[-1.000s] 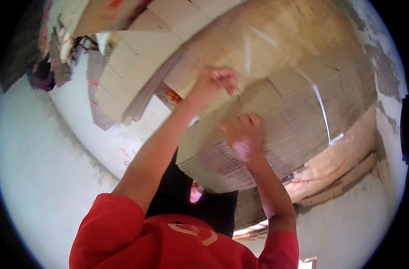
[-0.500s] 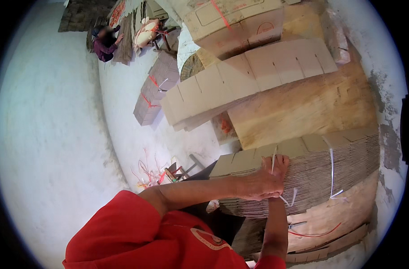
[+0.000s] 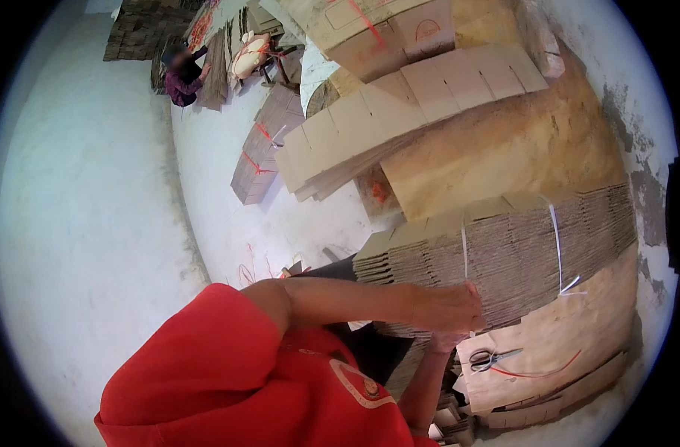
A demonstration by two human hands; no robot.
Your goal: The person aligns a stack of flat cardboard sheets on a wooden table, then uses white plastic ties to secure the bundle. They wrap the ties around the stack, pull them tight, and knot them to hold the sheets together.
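White strap [image 3: 465, 249]: across long axis of corrugated cardboard stack [image 3: 519, 249]
Left grip [image 3: 450, 307]: nearer strap, curled, hold unclear
Right grip [image 3: 446, 343]: beneath, grasp hidden

On my left a pale wall [image 3: 79, 223] stretches away, a grubby brownish stain along its foot where it meets the whitish floor [image 3: 206, 149]. On my right another white wall [image 3: 601, 59] shows rough grey patches. Light falls brightly on the floor and bluish on the left wall
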